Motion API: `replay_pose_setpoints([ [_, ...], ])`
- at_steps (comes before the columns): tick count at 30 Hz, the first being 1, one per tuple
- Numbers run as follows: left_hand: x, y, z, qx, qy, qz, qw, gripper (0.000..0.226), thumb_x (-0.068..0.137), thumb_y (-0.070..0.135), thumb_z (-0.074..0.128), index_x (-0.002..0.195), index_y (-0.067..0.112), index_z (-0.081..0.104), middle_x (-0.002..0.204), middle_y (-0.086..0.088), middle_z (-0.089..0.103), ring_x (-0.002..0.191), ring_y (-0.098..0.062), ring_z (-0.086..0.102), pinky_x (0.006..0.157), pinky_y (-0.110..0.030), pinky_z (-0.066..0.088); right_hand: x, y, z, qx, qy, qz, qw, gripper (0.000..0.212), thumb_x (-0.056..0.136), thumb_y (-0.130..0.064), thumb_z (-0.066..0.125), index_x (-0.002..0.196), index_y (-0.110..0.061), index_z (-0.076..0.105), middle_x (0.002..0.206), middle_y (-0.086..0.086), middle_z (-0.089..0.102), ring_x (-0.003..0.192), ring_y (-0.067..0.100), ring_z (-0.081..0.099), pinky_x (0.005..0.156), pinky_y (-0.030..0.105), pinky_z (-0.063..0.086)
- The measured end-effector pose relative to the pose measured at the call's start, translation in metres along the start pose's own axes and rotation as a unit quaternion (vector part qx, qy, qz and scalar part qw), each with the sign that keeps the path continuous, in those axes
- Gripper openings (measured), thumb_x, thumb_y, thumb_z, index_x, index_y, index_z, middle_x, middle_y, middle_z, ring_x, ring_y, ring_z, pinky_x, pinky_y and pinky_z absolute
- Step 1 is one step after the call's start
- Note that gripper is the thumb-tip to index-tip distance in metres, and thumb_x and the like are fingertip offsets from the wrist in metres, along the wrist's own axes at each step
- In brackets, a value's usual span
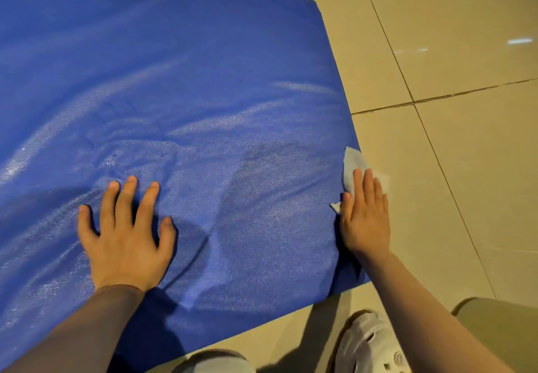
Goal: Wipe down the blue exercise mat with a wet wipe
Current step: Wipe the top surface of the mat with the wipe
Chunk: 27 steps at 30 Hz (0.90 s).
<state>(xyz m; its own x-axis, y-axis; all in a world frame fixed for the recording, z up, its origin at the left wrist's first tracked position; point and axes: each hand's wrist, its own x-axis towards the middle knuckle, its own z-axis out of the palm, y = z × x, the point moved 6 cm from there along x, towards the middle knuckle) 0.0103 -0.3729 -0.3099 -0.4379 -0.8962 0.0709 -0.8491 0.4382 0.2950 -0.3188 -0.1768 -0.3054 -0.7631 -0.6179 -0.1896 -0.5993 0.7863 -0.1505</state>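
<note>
Blue exercise mat (174,95) spread on a tiled floor (465,168), with damp sheen. Left hand (125,235) flat, fingers splayed, pressing the mat near its near edge, gripping nothing. Right hand (365,215) flat, fingers together, pinning a white wet wipe (353,163) on the mat's right edge.

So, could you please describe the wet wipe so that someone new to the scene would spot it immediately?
Find the blue mat on the tiled floor and follow its right edge toward the person. The wet wipe lies there under the right hand, the only pale, crumpled sheet against blue.
</note>
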Motion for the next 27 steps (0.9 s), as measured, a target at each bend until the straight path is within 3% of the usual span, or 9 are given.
replay_pose_setpoints([
  [3, 0.0, 0.0, 0.001, -0.003, 0.001, 0.001, 1.0, 0.062, 0.091, 0.043, 0.034, 0.139, 0.011, 0.054, 0.15, -0.017, 0.041, 0.144, -0.035, 0.027, 0.114, -0.06, 0.008, -0.039, -0.037, 0.019, 0.032, 0.018, 0.008, 0.999, 0.068, 0.098, -0.045, 0.013, 0.153, -0.007, 0.025, 0.16, 0.016, 0.021, 0.147, 0.038, 0.02, 0.118, 0.05, 0.012],
  [6, 0.002, -0.001, 0.001, -0.008, 0.0, 0.001, 1.0, 0.062, 0.091, 0.043, 0.034, 0.14, 0.012, 0.053, 0.151, -0.016, 0.04, 0.145, -0.034, 0.025, 0.114, -0.06, 0.007, -0.094, -0.098, 0.041, 0.019, 0.033, -0.042, 0.998, 0.059, 0.104, -0.041, 0.014, 0.151, -0.01, 0.033, 0.156, 0.016, 0.031, 0.143, 0.037, 0.031, 0.113, 0.05, 0.016],
  [10, 0.0, -0.002, 0.002, -0.007, 0.0, 0.007, 1.0, 0.061, 0.092, 0.043, 0.034, 0.141, 0.011, 0.051, 0.152, -0.016, 0.038, 0.146, -0.034, 0.024, 0.113, -0.061, 0.008, -0.151, -0.157, 0.053, 0.02, -0.004, -0.147, 0.989, 0.056, 0.106, -0.042, 0.012, 0.153, -0.019, 0.032, 0.16, 0.011, 0.025, 0.148, 0.027, 0.019, 0.117, 0.045, 0.012],
  [13, 0.0, -0.002, 0.002, -0.009, 0.004, 0.009, 1.0, 0.06, 0.092, 0.043, 0.035, 0.141, 0.011, 0.051, 0.151, -0.016, 0.039, 0.146, -0.034, 0.025, 0.113, -0.062, 0.009, -0.13, -0.115, 0.047, 0.031, 0.023, -0.078, 0.996, 0.055, 0.106, -0.043, 0.016, 0.151, -0.019, 0.035, 0.158, 0.014, 0.028, 0.146, 0.028, 0.023, 0.117, 0.042, 0.014],
  [16, 0.0, -0.002, 0.002, -0.009, 0.01, 0.012, 1.0, 0.059, 0.093, 0.042, 0.036, 0.141, 0.011, 0.051, 0.151, -0.017, 0.039, 0.145, -0.035, 0.026, 0.112, -0.062, 0.01, -0.087, -0.041, 0.035, 0.007, 0.057, 0.029, 0.998, 0.06, 0.103, -0.042, 0.018, 0.15, -0.008, 0.033, 0.154, 0.022, 0.032, 0.144, 0.035, 0.029, 0.116, 0.047, 0.018],
  [19, -0.001, -0.003, 0.003, -0.009, 0.009, 0.015, 1.0, 0.059, 0.093, 0.042, 0.036, 0.141, 0.011, 0.051, 0.151, -0.016, 0.039, 0.145, -0.035, 0.025, 0.112, -0.062, 0.011, -0.071, 0.007, 0.027, 0.022, 0.048, 0.07, 0.996, 0.067, 0.099, -0.044, 0.015, 0.153, -0.005, 0.026, 0.159, 0.018, 0.023, 0.149, 0.031, 0.018, 0.12, 0.047, 0.014],
  [24, 0.0, -0.002, 0.003, -0.02, -0.002, 0.01, 1.0, 0.06, 0.093, 0.043, 0.035, 0.142, 0.012, 0.049, 0.153, -0.015, 0.036, 0.147, -0.033, 0.022, 0.113, -0.063, 0.008, -0.116, -0.015, 0.034, 0.083, 0.064, 0.152, 0.983, 0.07, 0.096, -0.044, 0.013, 0.153, -0.004, 0.017, 0.161, 0.016, 0.01, 0.15, 0.034, 0.01, 0.122, 0.042, 0.002],
  [27, 0.0, -0.002, 0.003, -0.025, -0.005, 0.01, 1.0, 0.061, 0.093, 0.043, 0.033, 0.143, 0.012, 0.048, 0.154, -0.015, 0.035, 0.147, -0.033, 0.021, 0.113, -0.064, 0.008, -0.155, -0.068, 0.045, 0.065, 0.04, 0.052, 0.996, 0.059, 0.101, -0.035, 0.023, 0.154, -0.009, 0.021, 0.159, 0.019, 0.014, 0.148, 0.036, 0.012, 0.119, 0.042, 0.004],
])
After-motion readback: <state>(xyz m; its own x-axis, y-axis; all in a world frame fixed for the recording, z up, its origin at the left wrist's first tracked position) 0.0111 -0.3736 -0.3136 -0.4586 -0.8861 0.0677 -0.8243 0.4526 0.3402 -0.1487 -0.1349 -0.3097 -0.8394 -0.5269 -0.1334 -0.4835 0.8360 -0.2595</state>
